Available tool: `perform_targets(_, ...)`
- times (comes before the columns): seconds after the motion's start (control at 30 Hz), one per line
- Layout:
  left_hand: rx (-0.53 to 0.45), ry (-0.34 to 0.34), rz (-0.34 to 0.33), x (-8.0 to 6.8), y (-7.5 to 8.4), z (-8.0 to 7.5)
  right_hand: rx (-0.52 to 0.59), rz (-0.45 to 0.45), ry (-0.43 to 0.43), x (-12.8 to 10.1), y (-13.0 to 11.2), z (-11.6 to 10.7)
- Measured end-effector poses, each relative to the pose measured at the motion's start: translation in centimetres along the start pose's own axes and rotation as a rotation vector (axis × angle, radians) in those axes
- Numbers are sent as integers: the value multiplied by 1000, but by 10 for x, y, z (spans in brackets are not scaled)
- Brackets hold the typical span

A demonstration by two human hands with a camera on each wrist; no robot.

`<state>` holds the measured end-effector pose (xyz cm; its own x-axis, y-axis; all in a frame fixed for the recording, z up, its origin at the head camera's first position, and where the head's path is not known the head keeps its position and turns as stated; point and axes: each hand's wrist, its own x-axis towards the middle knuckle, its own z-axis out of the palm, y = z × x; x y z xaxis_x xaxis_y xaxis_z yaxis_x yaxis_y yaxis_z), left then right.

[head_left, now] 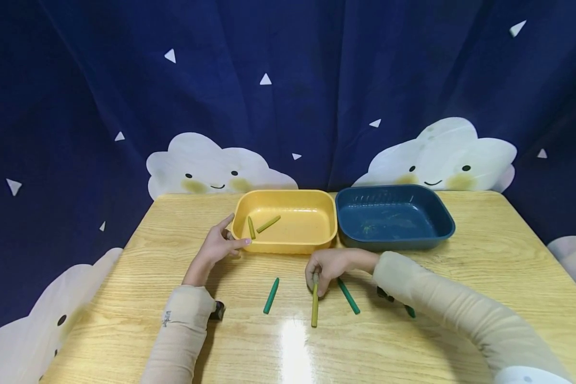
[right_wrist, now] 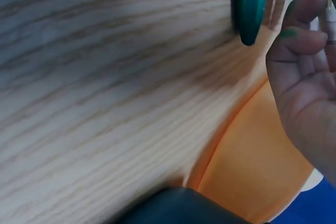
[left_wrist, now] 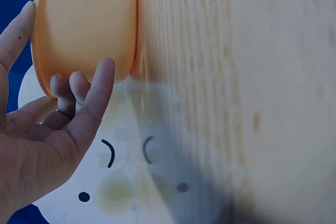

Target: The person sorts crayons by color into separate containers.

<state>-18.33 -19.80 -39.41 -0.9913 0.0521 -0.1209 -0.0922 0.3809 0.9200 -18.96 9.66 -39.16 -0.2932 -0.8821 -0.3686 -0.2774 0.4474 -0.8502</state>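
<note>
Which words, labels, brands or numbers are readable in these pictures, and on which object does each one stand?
No text can be read in any view.
The left sleeve carries a small dark marking near its cuff, too small and blurred to read.
The yellow tray, the blue tray and the crayons, such as the olive crayon under the right hand, show no lettering.
The backdrop bears only cloud faces and triangles.

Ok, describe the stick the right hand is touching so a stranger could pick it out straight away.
Start at the yellow tray on the wooden table and come toward the near edge. Of the three sticks in front of it, it is the middle one, the olive stick, with the right hand on its far end. Its neighbours are both green.
</note>
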Motion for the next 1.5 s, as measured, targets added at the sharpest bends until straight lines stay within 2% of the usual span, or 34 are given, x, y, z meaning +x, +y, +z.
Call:
perform_targets(0.1,3,2,3,1,0,0,34,-3,-1,-3,-2,-3)
perform_targets(0.4,4,8,-11,1,1,0,29,-33,40,-12,-5,-7)
perform_targets(0.87,-10,4,-18,-2,0,3,83,-182,83,-23,-8,-15)
perform_targets(1.1,-48,-7,-13,-1,-2,3,91,-221,138,-27,-8,-20)
perform_targets(1.33,-59,-12,-14,-1,-1,2,113,-197,217,-35,-12,-26)
perform_targets(1.5,-62,-8,-28,-1,0,3,130,-211,281,-39,-15,-33)
